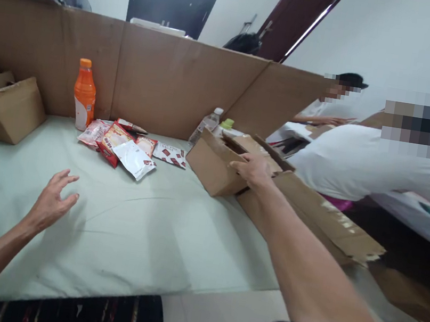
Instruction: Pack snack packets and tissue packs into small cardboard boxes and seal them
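My right hand (254,170) reaches out to a small open cardboard box (218,164) at the right of the covered table. Its fingers bend over the box's upper edge and grip it; part of the grip is hidden behind the cardboard. My left hand (54,201) hovers above the pale green cloth (121,244), fingers apart, holding nothing. Beyond it lies a loose group of snack packets: a silver-white sachet (135,160), a red and yellow packet (115,141), a pink packet (93,134) and a white packet with brown squares (171,154).
An orange drink bottle (84,96) stands against the tall cardboard wall (162,83). Behind the small box are a clear bottle (207,126) and a green-capped container (227,124). More cardboard boxes (16,110) sit at left. A person in a white shirt (344,161) leans close on the right.
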`<control>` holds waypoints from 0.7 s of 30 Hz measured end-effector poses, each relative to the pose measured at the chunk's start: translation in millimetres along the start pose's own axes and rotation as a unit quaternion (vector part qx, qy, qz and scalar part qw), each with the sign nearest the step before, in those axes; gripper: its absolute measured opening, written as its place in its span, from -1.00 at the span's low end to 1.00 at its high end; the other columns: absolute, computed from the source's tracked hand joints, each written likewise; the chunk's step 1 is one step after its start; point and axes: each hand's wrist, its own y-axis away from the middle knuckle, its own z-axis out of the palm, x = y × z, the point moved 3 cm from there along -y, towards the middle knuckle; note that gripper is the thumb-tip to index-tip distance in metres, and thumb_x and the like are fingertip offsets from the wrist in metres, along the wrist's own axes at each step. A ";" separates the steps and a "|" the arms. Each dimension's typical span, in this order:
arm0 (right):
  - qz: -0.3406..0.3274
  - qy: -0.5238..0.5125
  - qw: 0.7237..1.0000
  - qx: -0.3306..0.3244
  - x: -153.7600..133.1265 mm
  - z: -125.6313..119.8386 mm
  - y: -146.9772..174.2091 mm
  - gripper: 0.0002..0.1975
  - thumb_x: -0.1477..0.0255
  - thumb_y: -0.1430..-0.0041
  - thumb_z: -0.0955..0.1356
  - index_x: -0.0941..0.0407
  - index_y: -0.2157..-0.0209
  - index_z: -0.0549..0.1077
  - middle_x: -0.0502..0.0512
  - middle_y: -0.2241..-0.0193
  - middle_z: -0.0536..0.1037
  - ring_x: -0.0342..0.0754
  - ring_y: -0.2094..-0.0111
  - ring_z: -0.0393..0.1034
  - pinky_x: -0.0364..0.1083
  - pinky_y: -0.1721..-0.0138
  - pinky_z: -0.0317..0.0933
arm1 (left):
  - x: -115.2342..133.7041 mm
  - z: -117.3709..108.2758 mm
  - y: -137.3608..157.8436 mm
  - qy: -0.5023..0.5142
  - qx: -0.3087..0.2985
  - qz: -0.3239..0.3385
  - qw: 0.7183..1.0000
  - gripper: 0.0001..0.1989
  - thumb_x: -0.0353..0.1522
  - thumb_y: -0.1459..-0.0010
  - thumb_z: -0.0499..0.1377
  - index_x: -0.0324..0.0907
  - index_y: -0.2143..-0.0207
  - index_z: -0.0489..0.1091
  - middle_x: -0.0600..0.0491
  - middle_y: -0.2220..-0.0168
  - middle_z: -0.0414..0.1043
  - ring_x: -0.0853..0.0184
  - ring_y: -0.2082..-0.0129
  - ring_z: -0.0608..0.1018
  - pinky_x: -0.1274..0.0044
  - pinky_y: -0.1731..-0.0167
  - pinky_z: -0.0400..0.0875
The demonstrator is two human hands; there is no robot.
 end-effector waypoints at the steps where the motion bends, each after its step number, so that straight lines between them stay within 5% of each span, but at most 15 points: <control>1: 0.009 -0.005 1.000 -0.013 0.6 -4.1 13.5 -0.76 0.27 -0.16 0.40 0.13 0.49 0.47 0.10 0.58 0.45 0.03 0.41 0.40 0.04 0.29 0.24 | 5.0 -1.0 4.9 0.004 -0.017 0.008 1.000 -0.50 -0.11 -0.21 0.14 -0.13 -0.12 0.51 -0.23 -0.32 0.33 -0.11 -0.30 0.43 0.24 0.16 0.66; 4: 0.005 -0.035 0.996 -0.076 -3.4 -19.8 71.9 -0.81 0.25 -0.06 0.44 0.10 0.43 0.55 0.11 0.47 0.56 0.07 0.38 0.46 0.02 0.27 0.34 | 22.7 4.0 17.9 0.013 -0.073 0.062 0.995 -0.53 -0.11 -0.24 0.19 -0.07 -0.14 0.49 -0.16 -0.33 0.34 -0.06 -0.31 0.44 0.15 -0.10 0.57; 7: -0.101 -0.098 0.980 -0.143 -24.0 -36.9 142.5 -0.74 0.14 -0.16 0.45 0.05 0.38 0.64 0.15 0.32 0.64 0.10 0.25 0.53 0.05 0.12 0.43 | 43.8 22.8 29.3 0.042 -0.136 0.145 0.979 -0.27 -0.14 -0.22 0.29 -0.02 -0.39 0.21 -0.18 -0.45 0.14 -0.07 -0.42 0.28 0.02 -0.34 0.29; 10: -0.229 -0.173 0.933 -0.217 -54.9 -49.2 200.2 -0.70 0.16 -0.35 0.38 -0.02 0.32 0.71 0.17 0.28 0.65 0.06 0.16 0.57 0.02 0.04 0.46 | 61.4 44.5 39.1 0.096 -0.201 0.190 0.956 0.11 -0.07 -0.15 0.39 0.05 -0.53 -0.24 -0.24 -0.53 -0.13 -0.18 -0.49 0.12 -0.08 -0.37 0.18; 14: -0.325 -0.266 0.842 -0.339 -91.4 -57.6 235.3 -0.79 0.31 -0.40 0.38 -0.06 0.12 0.71 0.14 0.15 0.70 0.04 -0.10 0.54 0.05 -0.16 0.38 | 73.9 61.8 43.2 0.146 -0.279 0.215 0.924 0.35 0.08 -0.03 0.45 0.15 -0.52 -0.48 -0.22 -0.57 -0.40 -0.30 -0.52 -0.08 -0.19 -0.39 -0.01; 17: -0.299 -0.336 0.776 -0.443 -105.6 -62.0 240.4 -0.63 0.13 -0.44 0.32 -0.03 -0.06 0.65 0.18 -0.02 0.68 0.12 -0.26 0.43 0.13 -0.28 0.28 | 79.6 74.6 32.1 0.182 -0.316 0.241 0.899 0.43 0.10 0.04 0.48 0.17 -0.51 -0.54 -0.17 -0.57 -0.54 -0.28 -0.54 -0.24 -0.20 -0.42 -0.18; 19: -0.224 -0.353 0.778 -0.470 -107.5 -61.8 238.5 -0.49 0.04 -0.49 0.19 -0.03 -0.11 0.62 0.19 -0.02 0.69 0.10 -0.14 0.54 0.09 -0.20 0.38 | 83.4 88.9 18.8 0.217 -0.346 0.241 0.880 0.49 0.12 0.09 0.49 0.14 -0.51 -0.56 -0.18 -0.57 -0.57 -0.26 -0.54 -0.27 -0.18 -0.42 -0.24; 21: -0.138 -0.322 0.812 -0.467 -104.9 -56.8 236.2 -0.46 0.08 -0.53 0.12 0.00 -0.11 0.61 0.19 0.07 0.71 0.00 0.16 0.65 -0.04 0.07 0.52 | 88.5 106.0 5.2 0.258 -0.384 0.227 0.857 0.55 0.13 0.13 0.50 0.09 -0.50 -0.61 -0.21 -0.57 -0.54 -0.25 -0.54 -0.25 -0.17 -0.42 -0.21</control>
